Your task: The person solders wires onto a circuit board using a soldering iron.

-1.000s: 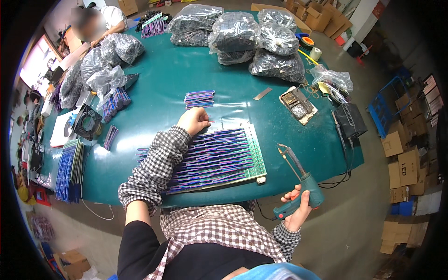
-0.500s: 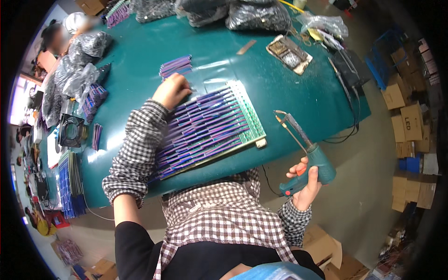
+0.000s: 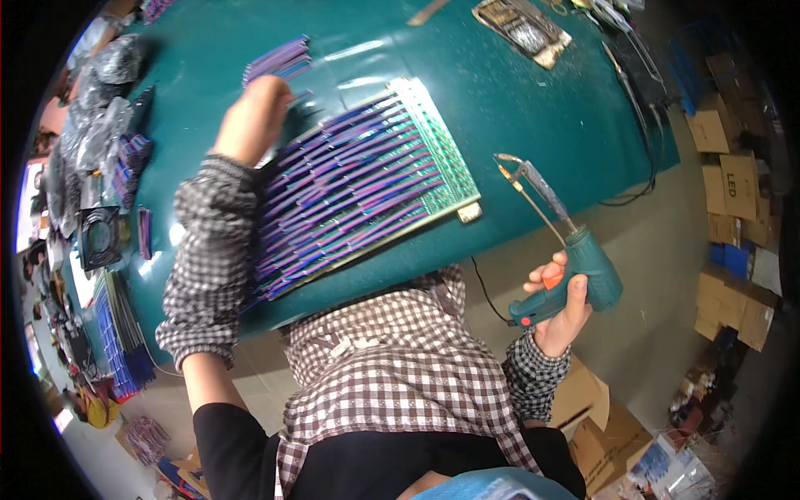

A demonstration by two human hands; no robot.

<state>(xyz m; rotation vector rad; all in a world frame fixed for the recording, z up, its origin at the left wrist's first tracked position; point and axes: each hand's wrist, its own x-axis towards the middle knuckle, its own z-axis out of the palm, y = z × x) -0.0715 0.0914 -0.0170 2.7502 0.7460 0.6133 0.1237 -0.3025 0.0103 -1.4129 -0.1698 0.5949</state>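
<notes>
My right hand grips a green soldering gun with a red trigger, its thumb and fingers wrapped round the handle. The gun's tip points up and left, off the board's right side, touching nothing. On the table lies a green circuit board, mostly covered by rows of blue-purple strips. Past its far left corner, my left hand is blurred with its fingers curled. A small pile of similar strips lies just beyond those fingers. What they hold, if anything, is hidden.
A dirty tray sits at the far right, near a black box with cables. Wrapped bags, a square black fan and a stack of strips line the left. Cardboard boxes stand beyond the right edge.
The view has shifted, so the tabletop appears higher and the board farther left. My left hand has drawn slightly left and nearer relative to the pile. My right hand keeps the soldering gun raised.
</notes>
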